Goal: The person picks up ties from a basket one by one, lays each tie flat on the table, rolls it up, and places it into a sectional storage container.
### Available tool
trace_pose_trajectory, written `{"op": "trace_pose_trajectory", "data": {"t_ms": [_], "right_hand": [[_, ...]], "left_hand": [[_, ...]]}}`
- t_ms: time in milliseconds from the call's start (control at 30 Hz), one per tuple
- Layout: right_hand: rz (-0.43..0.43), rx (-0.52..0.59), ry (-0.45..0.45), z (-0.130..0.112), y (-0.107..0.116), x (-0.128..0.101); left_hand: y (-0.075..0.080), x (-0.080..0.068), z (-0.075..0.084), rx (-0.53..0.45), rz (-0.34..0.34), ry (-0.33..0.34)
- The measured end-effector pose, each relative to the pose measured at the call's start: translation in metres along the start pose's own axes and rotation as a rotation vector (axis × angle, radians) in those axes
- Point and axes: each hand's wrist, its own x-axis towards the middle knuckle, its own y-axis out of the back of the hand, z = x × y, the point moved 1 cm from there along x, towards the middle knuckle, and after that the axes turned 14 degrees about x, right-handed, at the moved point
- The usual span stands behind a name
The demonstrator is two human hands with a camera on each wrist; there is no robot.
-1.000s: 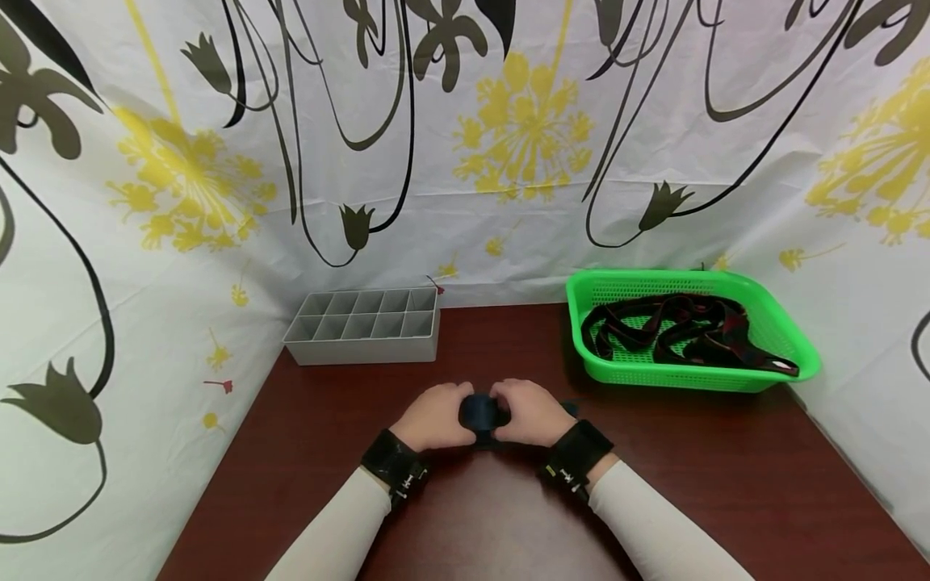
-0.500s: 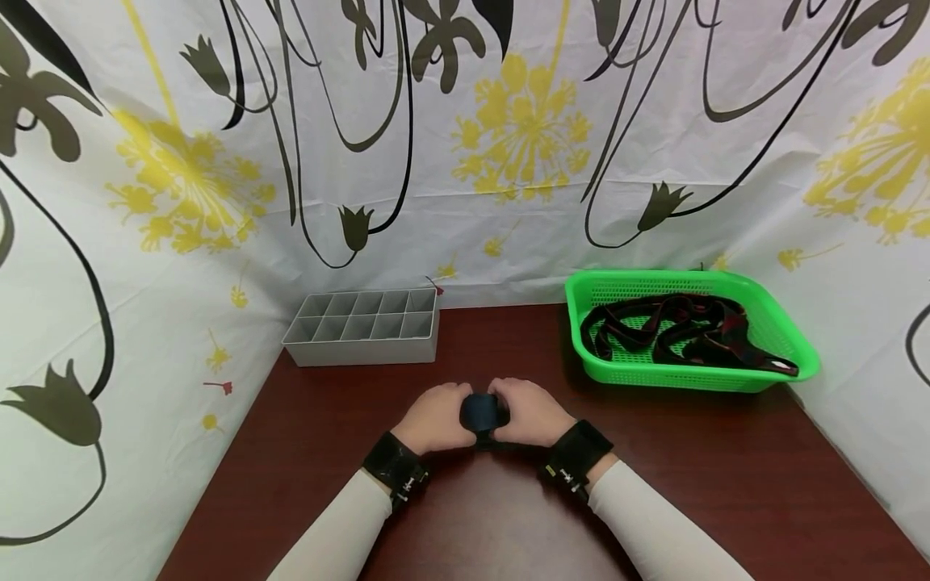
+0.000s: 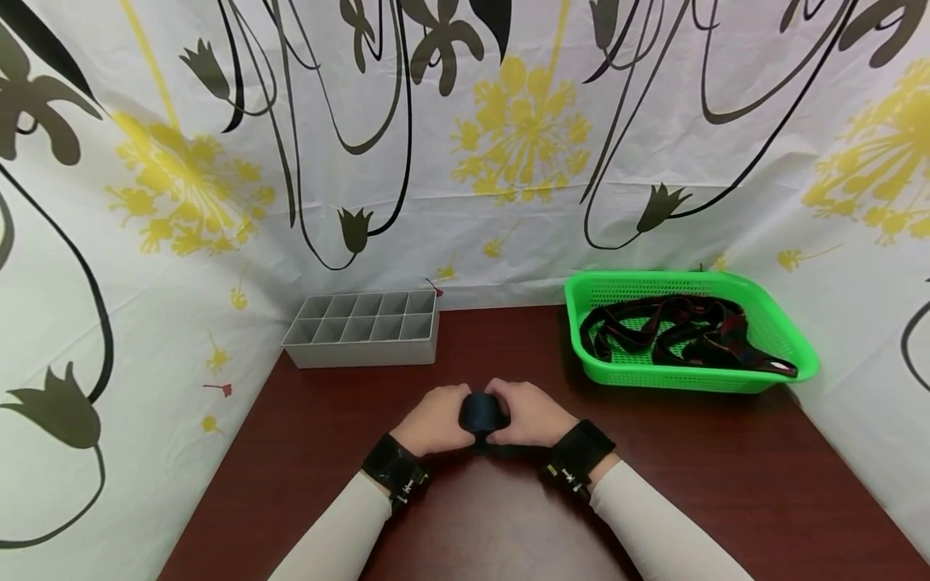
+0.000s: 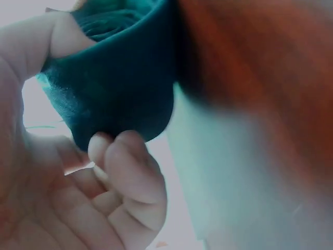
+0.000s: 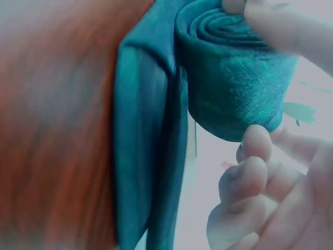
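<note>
"What was held?"
"A rolled dark-blue strip [image 3: 480, 413], pinched from either side by the left hand [image 3: 433, 421] and right hand [image 3: 535, 414]."
"Where was it?"
"It appeared at lower centre of the head view."

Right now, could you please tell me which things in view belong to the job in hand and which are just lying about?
Apparently in the job:
rolled dark blue fabric strip, held by both hands
left hand
right hand

Apparently just lying about, untouched:
grey ten-compartment tray
green plastic basket
dark red-patterned fabric in the basket
</note>
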Motion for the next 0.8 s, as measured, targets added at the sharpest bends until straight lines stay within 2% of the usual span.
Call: {"op": "trace_pose_trajectory", "data": {"t_ms": [133,300,533,800], "right_hand": [[0.003,-0.015,-0.023,0.004,-0.001,0.001],[-0.021,-0.029,-0.098,0.008,-0.001,0.0],[0.003,-0.005,-0.045,0.0,-0.002,-0.001],[-0.013,-0.037,-0.072,0.005,-0.002,0.0]], "left_hand": [[0.002,-0.001,0.0,-0.002,-0.018,0.028],[-0.006,0.001,-0.001,-0.036,-0.032,0.041],[-0.008,0.002,0.002,0.024,-0.006,0.04],[-0.002,-0.002,0.008,-0.009,-0.012,0.059]]}}
